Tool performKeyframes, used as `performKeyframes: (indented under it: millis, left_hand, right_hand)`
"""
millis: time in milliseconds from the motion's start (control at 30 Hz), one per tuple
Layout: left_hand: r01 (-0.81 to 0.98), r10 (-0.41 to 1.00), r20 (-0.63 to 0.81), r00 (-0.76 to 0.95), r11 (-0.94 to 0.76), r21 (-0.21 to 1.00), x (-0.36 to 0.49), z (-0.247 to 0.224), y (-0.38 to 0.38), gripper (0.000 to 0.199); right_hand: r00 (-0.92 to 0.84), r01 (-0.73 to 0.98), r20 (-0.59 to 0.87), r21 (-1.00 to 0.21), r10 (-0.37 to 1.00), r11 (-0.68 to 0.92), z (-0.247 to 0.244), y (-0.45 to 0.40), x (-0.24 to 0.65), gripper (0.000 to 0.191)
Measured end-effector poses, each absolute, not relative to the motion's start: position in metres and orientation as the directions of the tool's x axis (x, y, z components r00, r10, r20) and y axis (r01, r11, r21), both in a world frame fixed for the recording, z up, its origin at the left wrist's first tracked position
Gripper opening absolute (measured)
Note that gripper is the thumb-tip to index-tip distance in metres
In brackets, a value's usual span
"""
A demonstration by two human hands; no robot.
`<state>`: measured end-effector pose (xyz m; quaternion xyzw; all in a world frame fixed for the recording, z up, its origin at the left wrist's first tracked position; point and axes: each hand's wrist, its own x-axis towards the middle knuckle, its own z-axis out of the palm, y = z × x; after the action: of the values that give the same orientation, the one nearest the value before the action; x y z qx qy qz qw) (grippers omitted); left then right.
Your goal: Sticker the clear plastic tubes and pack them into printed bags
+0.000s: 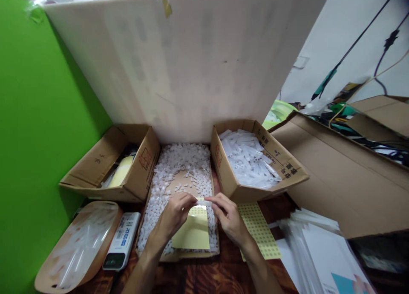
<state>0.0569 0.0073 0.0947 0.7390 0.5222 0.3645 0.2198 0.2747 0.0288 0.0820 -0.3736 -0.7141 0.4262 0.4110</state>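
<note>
My left hand (pixel 177 212) and my right hand (pixel 227 216) meet over a shallow cardboard tray (pixel 182 255). Between their fingertips is a short translucent plastic tube (pixel 204 203), pinched at its left end by the left hand and at its right end by the right. Under the hands, a yellow sticker sheet (pixel 191 233) lies on top of the many small white plastic pieces (pixel 182 155) that fill the tray. A second yellow sheet (pixel 260 234), dotted with rows of small round labels, is on the table beside my right forearm.
An open carton of translucent tubes (pixel 249 157) stands behind right; another carton (pixel 140 174) is behind left. At left are an oval peach container (pixel 44 277) and a white device (pixel 123 238). Plastic-wrapped packets (pixel 326 247) lie at right. A white partition (pixel 191 64) rises behind.
</note>
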Motion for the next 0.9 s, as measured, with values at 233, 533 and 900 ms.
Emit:
performKeyframes:
  millis: [233,533,900]
  left_hand:
    - [0.566,0.915,0.335,0.225,-0.402,0.719,0.072,0.093,0.007,0.021]
    - [0.575,0.940,0.249,0.232,-0.339,0.745,0.080,0.079,0.005,0.019]
    - [0.812,0.986,0.137,0.094,-0.156,0.562,0.044,0.060,0.106,0.018]
  right_hand:
    - [-0.345,0.189,0.279,-0.915,0.896,0.357,0.074,0.016,0.282,0.030]
    - [-0.318,0.208,0.280,-0.911,0.906,0.355,0.066,0.012,0.283,0.027]
    - [-0.175,0.141,0.286,-0.940,0.942,0.312,0.049,0.017,0.267,0.026]
